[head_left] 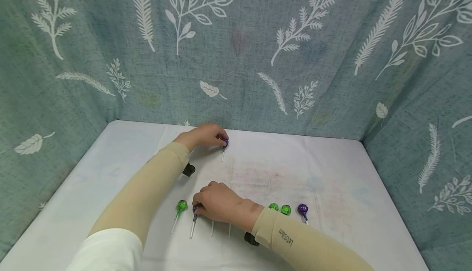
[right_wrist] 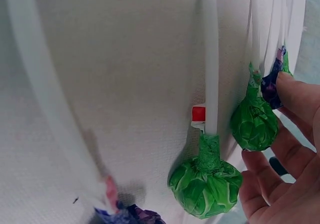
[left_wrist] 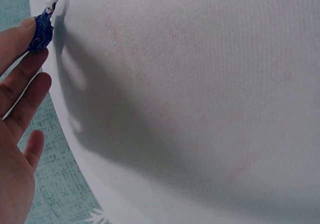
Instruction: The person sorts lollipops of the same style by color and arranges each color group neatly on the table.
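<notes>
Near the table's far edge, my left hand [head_left: 207,135] pinches the wrapped head of a purple-blue lollipop [head_left: 225,143], whose white stick points toward me. In the left wrist view, thumb and fingertips hold that lollipop [left_wrist: 42,33]. Closer to me, my right hand [head_left: 221,202] pinches a purple lollipop [head_left: 194,208] by its head. A green lollipop [head_left: 181,206] lies just left of it. Two white sticks [head_left: 212,228] show beneath the right hand, which hides their heads. In the right wrist view, a green lollipop [right_wrist: 255,124] lies beside the held purple one [right_wrist: 271,88].
Right of my right wrist lie two green lollipops [head_left: 285,209] and a purple lollipop [head_left: 302,209], partly behind the forearm. Everything lies on a white-covered table [head_left: 332,168]. A teal leaf-patterned curtain [head_left: 236,70] stands behind it and at both sides.
</notes>
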A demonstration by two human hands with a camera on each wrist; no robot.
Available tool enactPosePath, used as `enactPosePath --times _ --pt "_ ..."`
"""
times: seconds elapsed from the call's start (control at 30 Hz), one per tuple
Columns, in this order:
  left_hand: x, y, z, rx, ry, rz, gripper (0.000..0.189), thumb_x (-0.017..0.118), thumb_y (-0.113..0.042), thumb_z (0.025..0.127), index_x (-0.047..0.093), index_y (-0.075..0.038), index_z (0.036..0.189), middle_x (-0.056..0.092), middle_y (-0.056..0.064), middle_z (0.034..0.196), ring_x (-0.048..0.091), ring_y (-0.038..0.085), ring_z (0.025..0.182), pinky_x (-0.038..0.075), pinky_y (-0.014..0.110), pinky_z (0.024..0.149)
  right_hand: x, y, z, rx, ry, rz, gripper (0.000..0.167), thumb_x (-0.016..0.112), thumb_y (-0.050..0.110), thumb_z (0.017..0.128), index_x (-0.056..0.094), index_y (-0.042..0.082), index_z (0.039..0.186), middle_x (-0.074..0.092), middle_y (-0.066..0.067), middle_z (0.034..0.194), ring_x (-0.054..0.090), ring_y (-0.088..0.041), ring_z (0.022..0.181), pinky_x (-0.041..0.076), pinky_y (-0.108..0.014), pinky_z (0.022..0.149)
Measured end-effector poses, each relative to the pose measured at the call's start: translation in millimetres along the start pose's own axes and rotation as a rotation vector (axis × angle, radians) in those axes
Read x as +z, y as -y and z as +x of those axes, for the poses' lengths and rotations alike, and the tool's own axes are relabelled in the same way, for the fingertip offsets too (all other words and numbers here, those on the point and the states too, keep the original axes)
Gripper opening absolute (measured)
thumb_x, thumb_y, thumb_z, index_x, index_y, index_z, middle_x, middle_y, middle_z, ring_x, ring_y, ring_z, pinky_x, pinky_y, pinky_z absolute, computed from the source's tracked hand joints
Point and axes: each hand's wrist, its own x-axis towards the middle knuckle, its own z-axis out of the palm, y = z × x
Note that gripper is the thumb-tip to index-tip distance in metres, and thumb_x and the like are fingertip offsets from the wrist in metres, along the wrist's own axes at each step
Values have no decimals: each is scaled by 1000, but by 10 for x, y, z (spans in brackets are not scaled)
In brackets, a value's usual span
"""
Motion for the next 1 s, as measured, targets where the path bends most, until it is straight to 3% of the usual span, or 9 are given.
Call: enactPosePath --times 0.27,0.47,1.0 --pt "35 16 15 -8 15 -30 28 67 -29 97 72 -19 122 67 -7 111 58 15 98 44 43 92 -14 8 -1 2 6 7 15 69 37 94 75 29 105 68 16 96 61 -9 95 49 -27 81" --pt "33 20 16 -16 17 -39 27 67 -29 97 72 -19 121 67 -7 109 60 13 97 48 37 88 -10 2 1 -11 -9 11 14 71 36 93 75 28 103 69 17 94 62 -7 92 49 -25 81" --pt "29 2 -17 3 16 -60 28 66 -27 97 71 -14 122 68 -3 108 62 15 98 50 38 88 -37 -23 12 -43 -14 10 13 72 35 92 75 28 103 69 19 94 62 -6 89 48 -23 78"
